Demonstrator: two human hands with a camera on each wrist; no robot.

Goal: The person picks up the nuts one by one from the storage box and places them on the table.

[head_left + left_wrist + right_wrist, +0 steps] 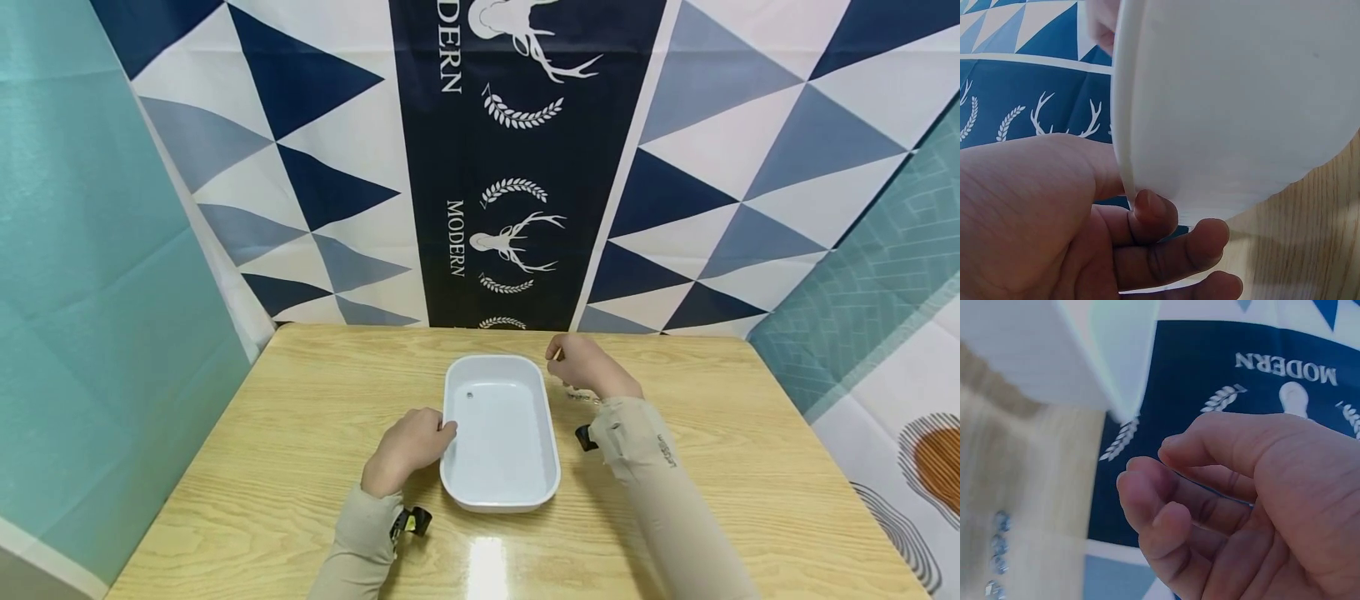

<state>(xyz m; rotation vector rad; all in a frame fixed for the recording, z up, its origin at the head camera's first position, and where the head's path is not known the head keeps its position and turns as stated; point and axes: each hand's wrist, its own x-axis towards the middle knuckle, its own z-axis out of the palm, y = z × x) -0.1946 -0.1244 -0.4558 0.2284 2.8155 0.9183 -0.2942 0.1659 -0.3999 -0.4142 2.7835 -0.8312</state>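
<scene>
A white rectangular basin [498, 442] stands on the table, its left rim between the thumb and fingers of my left hand [412, 442]. In the left wrist view, that thumb is at the rim and the fingertips [1210, 240] lie along the basin's outer wall. My right hand [588, 364] is raised by the far right corner of the basin, fingers loosely bent, with nothing visible between thumb and fingertips. Below it, several small clear glass beads [1000, 544] lie in a row on the table. One small shiny piece [469, 395] sits inside the basin, too small to identify.
The wood-grain table [300, 500] ends at a patterned cloth [495, 167] hanging behind it. A teal sheet [112, 275] hangs on the left, and another patterned cloth [885, 367] is on the right.
</scene>
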